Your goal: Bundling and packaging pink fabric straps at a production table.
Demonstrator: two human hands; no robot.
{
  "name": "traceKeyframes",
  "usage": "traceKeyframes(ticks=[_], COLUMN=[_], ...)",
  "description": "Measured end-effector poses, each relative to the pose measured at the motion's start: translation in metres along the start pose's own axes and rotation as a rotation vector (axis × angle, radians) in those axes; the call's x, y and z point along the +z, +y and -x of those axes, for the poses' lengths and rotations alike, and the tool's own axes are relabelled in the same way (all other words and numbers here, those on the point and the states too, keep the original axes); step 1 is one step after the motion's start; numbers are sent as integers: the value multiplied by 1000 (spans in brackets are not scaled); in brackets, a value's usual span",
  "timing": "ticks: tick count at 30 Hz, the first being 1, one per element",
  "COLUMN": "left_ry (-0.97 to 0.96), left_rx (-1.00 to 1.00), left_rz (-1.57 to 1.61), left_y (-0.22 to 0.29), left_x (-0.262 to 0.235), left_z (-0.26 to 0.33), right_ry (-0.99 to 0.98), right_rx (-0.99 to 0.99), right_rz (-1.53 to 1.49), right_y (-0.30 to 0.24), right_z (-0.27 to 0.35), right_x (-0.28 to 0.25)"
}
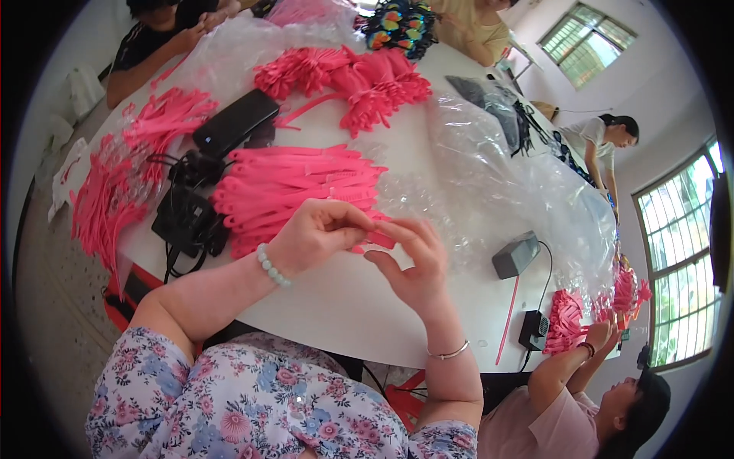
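Observation:
Over the near part of the white table, both hands meet at a small pink strap (pixel 381 239), much of it hidden by fingers. My left hand (pixel 325 229), with a pale bead bracelet at its wrist, pinches the strap from the left. From the right, my right hand (pixel 417 256) has its index fingertip and thumb around the same piece, the thumb a little lower; a thin bangle circles that wrist. Just beyond my left hand lies a broad stack of pink straps (pixel 294 187), laid side by side with holed ends to the left.
Black power adapters (pixel 183 222) and a black case (pixel 237 121) sit left of the stack. More pink straps (pixel 359 84) lie beyond. Clear plastic bags (pixel 497 176) spread right. A dark grey box (pixel 516 255) with a cable stands right. Co-workers sit around the table, one (pixel 566 405) close at right.

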State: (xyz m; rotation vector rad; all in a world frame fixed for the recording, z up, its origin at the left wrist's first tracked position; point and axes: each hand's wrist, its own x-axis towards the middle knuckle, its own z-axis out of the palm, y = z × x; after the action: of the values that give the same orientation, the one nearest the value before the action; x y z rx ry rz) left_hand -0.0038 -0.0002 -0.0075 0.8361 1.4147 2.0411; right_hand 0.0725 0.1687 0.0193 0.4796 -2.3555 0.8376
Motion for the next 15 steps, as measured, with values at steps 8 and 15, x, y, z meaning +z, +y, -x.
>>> traceKeyframes(ticks=[8,15], left_ry=[7,4], left_rx=[-110,-10], left_rz=[-240,-397], left_y=[0,-6], left_x=[3,5], left_z=[0,-1], right_ry=[-20,-126], right_rx=[-112,-92], right_rz=[188,218], right_y=[-3,3], right_z=[1,3], right_x=[-7,-5])
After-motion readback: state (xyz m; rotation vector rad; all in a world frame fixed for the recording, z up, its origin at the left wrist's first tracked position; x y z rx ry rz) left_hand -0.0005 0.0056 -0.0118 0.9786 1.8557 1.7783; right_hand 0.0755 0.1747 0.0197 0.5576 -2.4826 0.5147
